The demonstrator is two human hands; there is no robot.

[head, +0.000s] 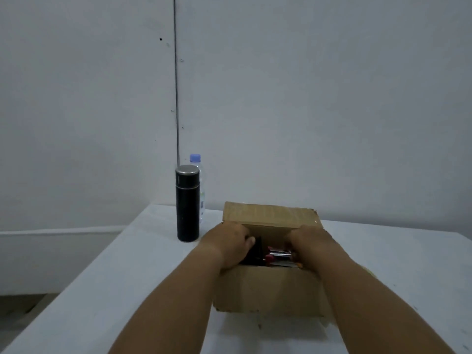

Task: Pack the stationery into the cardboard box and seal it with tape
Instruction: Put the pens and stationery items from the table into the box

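Cardboard box open | stationery inside, between both hands' fingers

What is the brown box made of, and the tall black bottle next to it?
The brown box looks like plain matte cardboard, with rough, worn edges. The tall black bottle seems to be metal with a dark matte coat; its silvery top shines.

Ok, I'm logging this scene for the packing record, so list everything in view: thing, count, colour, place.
cardboard box: one, brown, centre of the table, far flap up
stationery: several pieces, red, black and silvery, inside the box; exact count unclear
flask: one, black with a silvery top, left of the box
water bottle: one, clear with a pale blue cap, behind the flask
table: one, white
left hand: reaching into the box
right hand: reaching into the box
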